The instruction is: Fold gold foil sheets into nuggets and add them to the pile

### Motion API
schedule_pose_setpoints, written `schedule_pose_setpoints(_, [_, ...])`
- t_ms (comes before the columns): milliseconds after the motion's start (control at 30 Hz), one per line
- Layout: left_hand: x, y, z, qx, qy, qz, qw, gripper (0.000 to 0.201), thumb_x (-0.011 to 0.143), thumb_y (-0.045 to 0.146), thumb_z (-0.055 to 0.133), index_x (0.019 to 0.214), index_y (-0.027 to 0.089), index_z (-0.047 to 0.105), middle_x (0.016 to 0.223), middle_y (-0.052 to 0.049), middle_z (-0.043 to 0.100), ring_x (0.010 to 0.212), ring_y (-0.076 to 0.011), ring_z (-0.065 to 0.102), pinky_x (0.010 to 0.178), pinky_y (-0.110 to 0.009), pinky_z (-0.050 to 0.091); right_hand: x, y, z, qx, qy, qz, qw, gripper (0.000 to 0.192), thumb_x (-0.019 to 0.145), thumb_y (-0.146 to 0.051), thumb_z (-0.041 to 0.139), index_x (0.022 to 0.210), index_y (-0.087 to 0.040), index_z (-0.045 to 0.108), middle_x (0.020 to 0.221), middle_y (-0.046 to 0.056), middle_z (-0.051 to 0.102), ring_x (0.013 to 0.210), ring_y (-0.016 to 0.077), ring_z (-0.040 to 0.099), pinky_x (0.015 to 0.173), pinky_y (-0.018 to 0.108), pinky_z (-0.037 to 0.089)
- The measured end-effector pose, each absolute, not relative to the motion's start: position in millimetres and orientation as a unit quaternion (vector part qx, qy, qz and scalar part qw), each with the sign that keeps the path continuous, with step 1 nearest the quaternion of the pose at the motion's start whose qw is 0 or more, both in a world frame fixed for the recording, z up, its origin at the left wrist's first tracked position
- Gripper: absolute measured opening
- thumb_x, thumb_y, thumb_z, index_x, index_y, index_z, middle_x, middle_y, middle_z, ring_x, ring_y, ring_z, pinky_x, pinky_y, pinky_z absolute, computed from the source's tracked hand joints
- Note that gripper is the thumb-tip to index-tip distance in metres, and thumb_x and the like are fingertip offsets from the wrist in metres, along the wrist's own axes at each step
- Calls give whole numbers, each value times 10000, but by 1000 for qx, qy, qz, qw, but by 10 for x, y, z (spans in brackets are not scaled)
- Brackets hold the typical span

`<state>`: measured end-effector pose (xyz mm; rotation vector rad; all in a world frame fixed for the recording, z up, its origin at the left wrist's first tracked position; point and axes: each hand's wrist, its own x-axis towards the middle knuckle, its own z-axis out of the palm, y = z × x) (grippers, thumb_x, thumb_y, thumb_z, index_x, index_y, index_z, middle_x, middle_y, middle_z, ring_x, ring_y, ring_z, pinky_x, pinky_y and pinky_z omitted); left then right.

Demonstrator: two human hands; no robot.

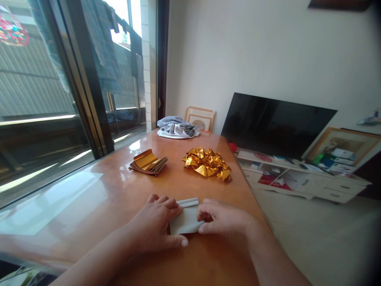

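Note:
A small pale sheet of paper (187, 220) lies on the glossy wooden table (119, 198) near its front edge, its far edge folded over into a narrow strip. My left hand (154, 226) rests flat on the sheet's left side, fingers pressing the fold. My right hand (222, 218) pinches the sheet's right edge between thumb and fingers. Beyond the hands lie a stack of flat gold foil sheets (148, 162) and a heap of folded gold foil pieces (207, 162).
A grey-white cloth bundle (177, 128) sits at the table's far end, before picture frames (200, 118) against the wall. A glass sliding door (44, 99) runs along the left. To the right, a dark TV (275, 125) leans over a cluttered white low cabinet (300, 180).

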<state>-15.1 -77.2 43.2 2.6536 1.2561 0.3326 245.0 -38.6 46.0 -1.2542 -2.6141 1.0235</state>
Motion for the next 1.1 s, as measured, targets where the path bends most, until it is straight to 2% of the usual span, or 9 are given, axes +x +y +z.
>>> schedule_pose_setpoints(133, [-72, -789, 392, 884, 447, 115, 73, 512, 891, 701, 508, 1002, 253, 729, 966, -88, 682, 885, -272, 592, 850, -419, 329, 2497, -349, 439, -401, -845, 349, 57, 161, 815, -343, 716, 926, -229, 693, 957, 9, 605, 820, 168, 557, 690, 257, 410])
schedule_pose_setpoints(233, [-21, -792, 367, 873, 468, 122, 60, 462, 1019, 531, 366, 936, 253, 726, 915, -71, 686, 876, -245, 596, 842, -423, 315, 2550, -309, 435, -394, -842, 364, 58, 338, 785, -450, 771, 1038, -242, 693, 983, 9, 609, 847, 170, 564, 733, 257, 440])
schedule_pose_setpoints(333, [2, -794, 365, 868, 477, 125, 58, 434, 1046, 452, 337, 966, 266, 722, 913, -53, 688, 888, -233, 597, 834, -419, 311, 2581, -260, 418, -394, -840, 367, 66, 487, 710, -507, 834, 1090, -245, 680, 1046, 14, 605, 898, 178, 569, 779, 258, 454])
schedule_pose_setpoints(467, [5, -789, 365, 865, 484, 119, 53, 455, 1055, 429, 315, 924, 248, 711, 912, -54, 689, 893, -233, 600, 819, -418, 315, 2528, -212, 332, -403, -817, 393, 122, 243, 891, -444, 663, 937, -205, 670, 937, 14, 613, 827, 161, 563, 722, 248, 437])
schedule_pose_setpoints(567, [1, -775, 346, 861, 491, 124, 58, 466, 1059, 421, 297, 915, 244, 703, 910, -54, 694, 885, -235, 606, 823, -418, 325, 2456, -171, 216, -414, -783, 442, 142, 329, 974, -455, 521, 800, -186, 592, 756, -11, 557, 690, 132, 497, 626, 235, 388])
schedule_pose_setpoints(667, [-26, -745, 291, 852, 498, 143, 75, 408, 1058, 405, 305, 1138, 259, 678, 968, -54, 718, 926, -250, 623, 853, -420, 340, 2407, -118, 87, -437, -750, 469, 161, 375, 976, -470, 502, 747, -178, 556, 698, -19, 533, 643, 121, 469, 600, 233, 367])
schedule_pose_setpoints(800, [-101, -678, 161, 838, 512, 166, 90, 458, 1041, 347, 333, 1456, 218, 482, 1134, -96, 724, 1023, -269, 636, 916, -428, 353, 2388, -69, -23, -480, -728, 454, 183, 360, 936, -446, 549, 707, -168, 567, 649, -29, 501, 586, 103, 410, 553, 229, 318])
schedule_pose_setpoints(967, [-155, -623, 53, 830, 526, 158, 101, 668, 938, 260, 468, 1577, 217, 277, 1151, -101, 722, 1037, -279, 646, 945, -422, 361, 2381, -64, -63, -529, -711, 428, 179, 298, 846, -410, 636, 680, -168, 590, 615, -37, 510, 537, 90, 380, 489, 226, 252])
schedule_pose_setpoints(1100, [-149, -635, 77, 830, 522, 160, 111, 727, 879, 239, 532, 1566, 260, 296, 1168, -86, 718, 1052, -280, 643, 946, -416, 361, 2371, -66, -114, -547, -714, 403, 169, 265, 804, -397, 665, 673, -174, 609, 578, -49, 508, 504, 87, 375, 467, 228, 237])
